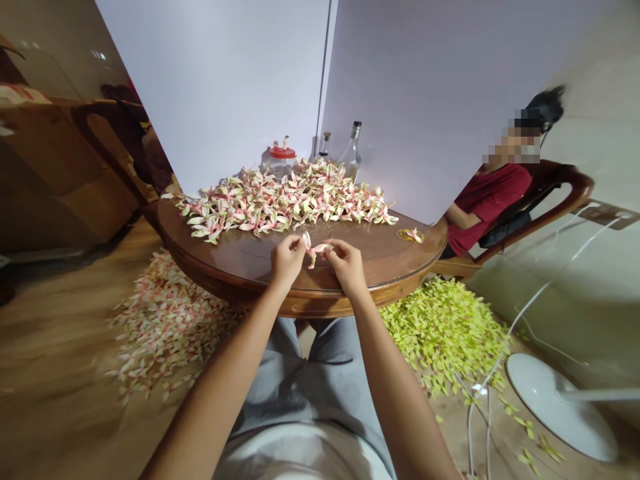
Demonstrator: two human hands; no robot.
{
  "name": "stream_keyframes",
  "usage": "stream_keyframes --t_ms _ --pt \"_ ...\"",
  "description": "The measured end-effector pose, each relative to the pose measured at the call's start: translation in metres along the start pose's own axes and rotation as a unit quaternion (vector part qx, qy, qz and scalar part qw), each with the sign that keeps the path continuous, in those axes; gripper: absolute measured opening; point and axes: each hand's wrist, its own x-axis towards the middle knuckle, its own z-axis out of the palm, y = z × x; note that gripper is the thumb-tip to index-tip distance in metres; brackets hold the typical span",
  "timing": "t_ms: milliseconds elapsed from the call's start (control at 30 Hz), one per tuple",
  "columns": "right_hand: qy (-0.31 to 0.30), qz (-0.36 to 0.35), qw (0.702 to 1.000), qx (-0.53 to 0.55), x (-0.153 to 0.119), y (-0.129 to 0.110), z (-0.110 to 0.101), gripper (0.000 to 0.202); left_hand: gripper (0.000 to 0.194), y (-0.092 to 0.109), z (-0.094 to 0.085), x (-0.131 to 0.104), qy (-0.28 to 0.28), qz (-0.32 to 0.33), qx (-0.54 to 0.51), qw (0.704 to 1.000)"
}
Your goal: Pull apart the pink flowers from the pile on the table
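Pink and white, the flower (pixel 313 251) is held up between the two hands, just over the near part of the table (pixel 235 263) and straight in front of the person. It is not one straight piece: one petal stands up beside the left hand (pixel 288 259), one reaches sideways to the right hand (pixel 345 260), and one hangs down in the gap. Its longest span seems to run crosswise, from hand to hand. The body sits about midway, perhaps slightly nearer the left fingertips.

Both hands are nearly closed, thumb against finger. The left pinches the flower by its left side; the right pinches the tip of the sideways petal. Exactly how the fingers overlap is too small to tell.

Beyond the hands, well apart from them, a heap (pixel 295 200) of similar flowers spreads across the table, before a red-lidded jar (pixel 283 155) and two bottles (pixel 353 150). Off to the right hand's side lie yellow bands (pixel 401 235). On the floor, a pink pile (pixel 175 327) lies to the left, a green pile (pixel 445 327) to the right.
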Motion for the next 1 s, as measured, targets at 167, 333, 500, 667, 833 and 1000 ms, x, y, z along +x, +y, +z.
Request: stream_keyframes --t_ms 167,333,500,667,833,1000 --pt "0.050 0.007 0.997 0.065 0.004 0.006 0.002 0.027 0.024 -0.014 0.002 0.014 0.125 -0.079 -0.146 0.978" --pt "0.080 0.016 0.991 0.107 0.005 0.010 0.004 0.028 0.021 -0.016 0.000 0.019 0.177 -0.127 -0.247 0.944" --pt "0.153 0.008 0.980 0.130 0.012 0.014 -0.005 0.023 0.022 -0.015 -0.010 0.026 0.182 -0.135 -0.290 0.930" --pt "0.167 0.004 0.981 0.100 0.014 0.017 -0.007 0.026 0.024 -0.011 -0.010 0.022 0.082 -0.125 -0.261 0.954" --pt "0.137 -0.021 0.990 0.007 0.006 0.010 0.000 0.035 0.024 -0.008 0.002 0.008 -0.002 -0.069 -0.175 0.982" --pt "0.069 -0.051 0.995 -0.048 0.001 -0.003 0.001 0.031 0.019 -0.010 0.002 0.004 -0.077 -0.024 -0.124 0.989"
